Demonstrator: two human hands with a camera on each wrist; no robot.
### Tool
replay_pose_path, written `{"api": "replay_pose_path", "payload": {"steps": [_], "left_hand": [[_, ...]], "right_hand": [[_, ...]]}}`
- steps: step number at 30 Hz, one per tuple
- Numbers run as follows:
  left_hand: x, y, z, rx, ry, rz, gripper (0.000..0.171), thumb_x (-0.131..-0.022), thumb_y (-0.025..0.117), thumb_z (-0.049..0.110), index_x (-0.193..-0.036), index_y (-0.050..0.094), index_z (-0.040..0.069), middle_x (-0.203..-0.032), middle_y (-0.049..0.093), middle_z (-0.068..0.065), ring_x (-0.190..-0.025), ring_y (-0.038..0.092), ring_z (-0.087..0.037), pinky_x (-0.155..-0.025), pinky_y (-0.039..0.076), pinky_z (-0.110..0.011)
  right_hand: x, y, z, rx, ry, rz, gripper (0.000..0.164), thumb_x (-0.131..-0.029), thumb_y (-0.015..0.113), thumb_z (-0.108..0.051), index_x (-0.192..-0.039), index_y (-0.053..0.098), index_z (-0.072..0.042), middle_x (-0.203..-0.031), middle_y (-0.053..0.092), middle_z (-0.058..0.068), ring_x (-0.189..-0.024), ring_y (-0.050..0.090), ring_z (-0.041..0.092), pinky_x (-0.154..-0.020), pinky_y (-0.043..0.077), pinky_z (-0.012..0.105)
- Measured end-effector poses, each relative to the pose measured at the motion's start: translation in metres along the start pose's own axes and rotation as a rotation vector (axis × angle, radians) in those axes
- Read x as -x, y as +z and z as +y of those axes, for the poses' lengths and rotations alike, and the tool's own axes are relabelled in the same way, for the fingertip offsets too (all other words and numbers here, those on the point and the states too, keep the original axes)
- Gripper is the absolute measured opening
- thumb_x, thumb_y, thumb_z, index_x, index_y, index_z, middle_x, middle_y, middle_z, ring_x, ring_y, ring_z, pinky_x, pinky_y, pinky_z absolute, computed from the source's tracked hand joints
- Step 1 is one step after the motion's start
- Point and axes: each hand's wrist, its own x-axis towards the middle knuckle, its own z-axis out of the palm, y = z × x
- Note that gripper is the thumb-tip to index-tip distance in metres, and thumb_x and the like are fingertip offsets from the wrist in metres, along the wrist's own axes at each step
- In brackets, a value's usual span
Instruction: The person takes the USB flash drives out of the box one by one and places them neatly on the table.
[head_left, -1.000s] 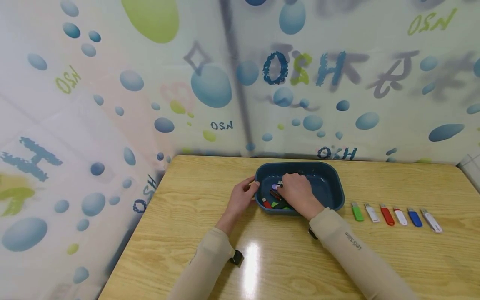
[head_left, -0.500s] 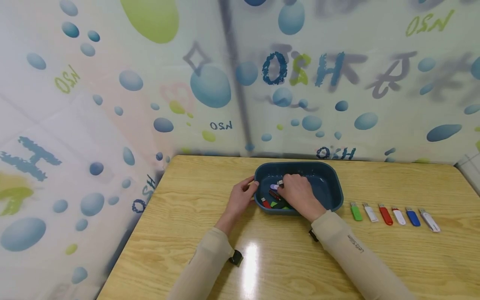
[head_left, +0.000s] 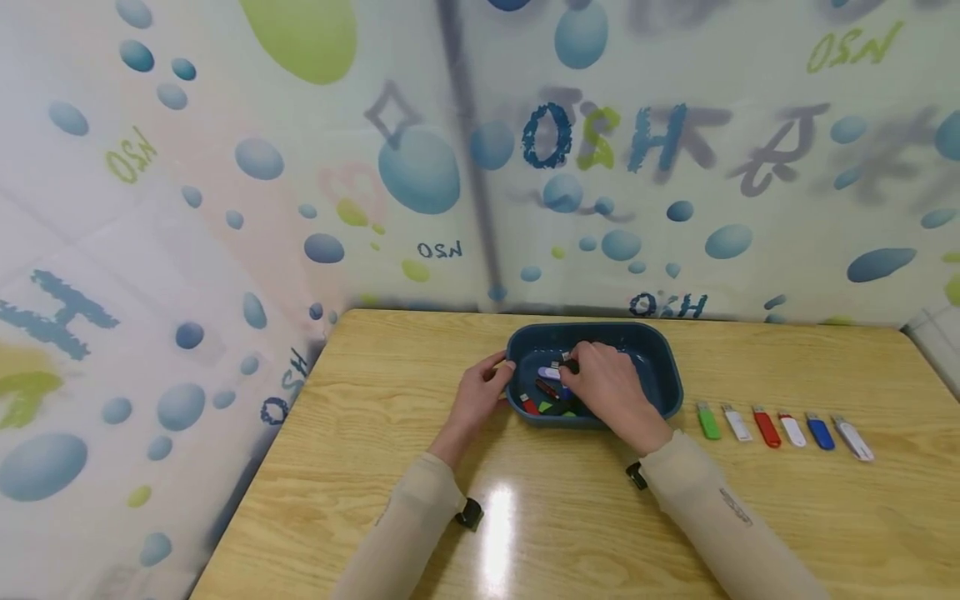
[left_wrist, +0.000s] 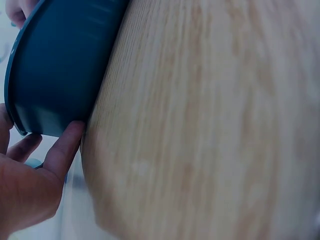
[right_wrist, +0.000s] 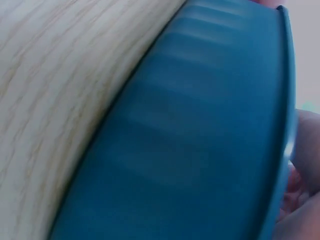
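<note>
A dark blue plastic basin (head_left: 667, 362) sits near the table's back edge, holding several USB flash drives. My left hand (head_left: 480, 390) grips its left end, thumb at the rim; the left wrist view shows fingers against the outer wall (left_wrist: 60, 75). Inside the basin, my right hand (head_left: 609, 382) pinches a dark USB flash drive (head_left: 572, 365), its metal plug showing past the fingertips. Left of those fingers lie a purple flash drive (head_left: 549, 373), a dark red one (head_left: 547, 388) and a red one (head_left: 528, 404). In the right wrist view the basin wall (right_wrist: 175, 125) hides most of that hand.
Right of the basin, flash drives stand in a row on the wooden table (head_left: 600, 517): green (head_left: 707, 421), white (head_left: 737, 423), red (head_left: 767, 427), red-and-white (head_left: 792, 430), blue (head_left: 821, 432) and white-and-silver (head_left: 853, 438). A patterned curtain (head_left: 555, 217) hangs behind.
My right hand has shifted slightly right, and the dark flash drive now shows at its fingertips. A bit of blue beneath has come into sight. The left hand keeps its grip on the basin.
</note>
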Motion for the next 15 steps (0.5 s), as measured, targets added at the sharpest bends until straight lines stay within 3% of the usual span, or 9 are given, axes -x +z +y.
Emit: {"api": "replay_pose_path", "payload": {"steps": [8,15], "left_hand": [[0.0,0.0,0.0,0.012,-0.002,0.007,0.048,-0.107,0.06,0.032,-0.15,0.056,0.01,-0.128,0.066,-0.021,-0.111,0.07,-0.03,-0.087,0.062,-0.042],[0.0,0.0,0.0,0.013,-0.002,0.0,0.048,-0.106,0.061,0.033,-0.149,0.057,0.013,-0.128,0.067,-0.019,-0.11,0.07,-0.029,-0.087,0.062,-0.042]], "right_hand": [[0.014,-0.012,0.0,-0.043,0.008,0.029,0.03,-0.095,0.074,-0.024,-0.107,0.074,0.003,-0.088,0.07,0.01,-0.071,0.058,0.021,-0.06,0.048,0.033],[0.028,-0.024,0.008,-0.042,-0.009,0.077,0.029,-0.094,0.075,-0.025,-0.106,0.073,0.002,-0.087,0.07,0.008,-0.066,0.057,0.018,-0.055,0.047,0.031]]}}
